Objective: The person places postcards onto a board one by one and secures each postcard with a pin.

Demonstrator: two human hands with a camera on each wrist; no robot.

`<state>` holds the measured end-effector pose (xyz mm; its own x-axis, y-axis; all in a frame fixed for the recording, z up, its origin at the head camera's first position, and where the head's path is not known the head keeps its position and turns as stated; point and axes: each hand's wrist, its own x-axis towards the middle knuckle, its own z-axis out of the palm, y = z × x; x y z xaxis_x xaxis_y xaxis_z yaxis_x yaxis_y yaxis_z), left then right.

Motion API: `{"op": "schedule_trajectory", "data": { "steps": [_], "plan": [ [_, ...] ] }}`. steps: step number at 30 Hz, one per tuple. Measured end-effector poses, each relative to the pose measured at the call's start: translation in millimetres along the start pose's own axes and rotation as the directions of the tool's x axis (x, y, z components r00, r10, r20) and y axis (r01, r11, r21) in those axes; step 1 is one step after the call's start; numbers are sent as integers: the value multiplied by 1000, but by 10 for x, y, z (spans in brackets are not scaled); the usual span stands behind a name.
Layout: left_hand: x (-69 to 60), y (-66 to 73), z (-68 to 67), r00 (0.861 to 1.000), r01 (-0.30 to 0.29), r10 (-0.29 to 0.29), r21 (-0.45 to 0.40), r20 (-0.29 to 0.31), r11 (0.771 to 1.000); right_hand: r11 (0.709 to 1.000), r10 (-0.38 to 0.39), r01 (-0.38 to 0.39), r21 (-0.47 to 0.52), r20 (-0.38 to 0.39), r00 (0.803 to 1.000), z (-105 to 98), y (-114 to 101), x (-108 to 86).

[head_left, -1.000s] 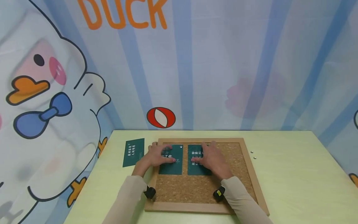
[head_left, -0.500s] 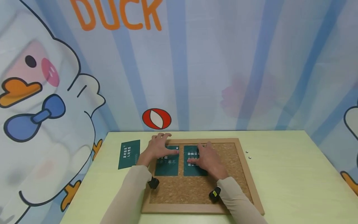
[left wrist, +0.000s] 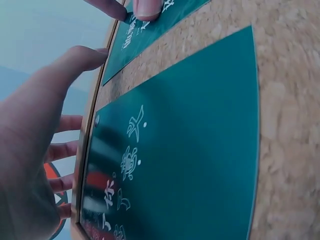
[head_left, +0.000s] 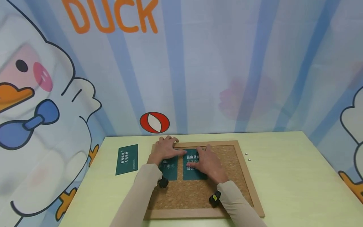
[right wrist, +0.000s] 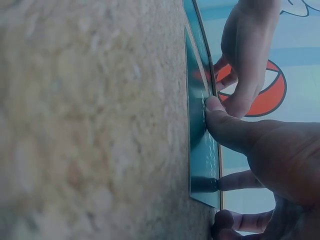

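Shifting rightward, the left hand nears the right card.

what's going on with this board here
A person's right grip touches a green card lying on a wood-framed cork board. The left grip is spread by the board's far edge, its thumb near that card; contact is hard to tell. A second green card beside it has a silver stud at one corner. A third green card lies on the table left of the board, two small silver pieces to its right.
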<state>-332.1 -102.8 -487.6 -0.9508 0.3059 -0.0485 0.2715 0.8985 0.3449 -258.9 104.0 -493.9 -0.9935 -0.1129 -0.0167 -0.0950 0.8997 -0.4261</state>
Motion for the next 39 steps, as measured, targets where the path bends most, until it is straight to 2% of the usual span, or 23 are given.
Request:
{"op": "schedule_trajectory", "data": {
  "steps": [15,25,29,33,39],
  "plan": [
    [-5,-8,35,1000,18,-18,-2,5,1000,1000,1,-1,-2,-17,1000,23,3,-19],
    [3,-27,54,1000,25,-25,1,-3,1000,998,-13,15,66,-33,999,7,24,-33],
    [12,-24,46,1000,30,-30,1,-1,1000,989,-24,26,146,-20,1000,-90,40,-54],
    [1,-14,39,1000,30,-30,-16,5,999,981,-53,63,186,-57,997,-237,116,-88],
    [-6,-22,60,1000,26,-26,-20,6,999,983,-71,94,158,-145,987,-592,364,-180]
  ]
}}
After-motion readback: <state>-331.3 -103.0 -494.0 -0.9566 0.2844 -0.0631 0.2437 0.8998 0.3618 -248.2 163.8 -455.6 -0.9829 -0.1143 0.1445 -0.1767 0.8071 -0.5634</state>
